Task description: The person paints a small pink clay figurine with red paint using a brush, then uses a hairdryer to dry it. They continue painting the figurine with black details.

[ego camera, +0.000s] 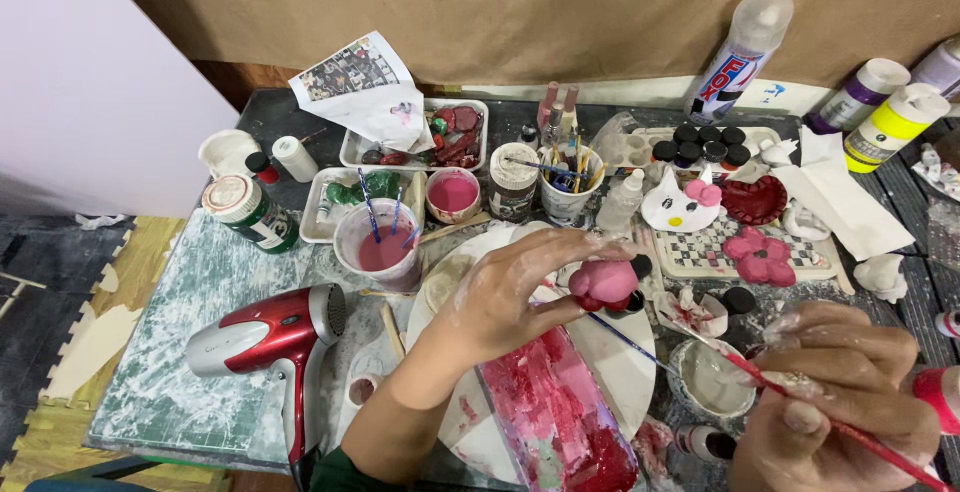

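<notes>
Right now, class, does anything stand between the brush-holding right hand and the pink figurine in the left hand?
Nothing visible blocks it. The right hand holds a red-handled brush; the left hand grips the small pink clay figurine. Only a thin blue-handled brush lies low between them.

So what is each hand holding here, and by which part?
Left hand grips a small pink figurine by its top and sides with the fingertips. Right hand pinches a red-handled paintbrush mid-handle.

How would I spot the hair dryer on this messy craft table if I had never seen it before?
Start at the paint-smeared table and look to its near left part, left of the round white board under the left hand. The hair dryer lies there on its side. It is the only glossy red and silver thing among jars and cups.
</notes>
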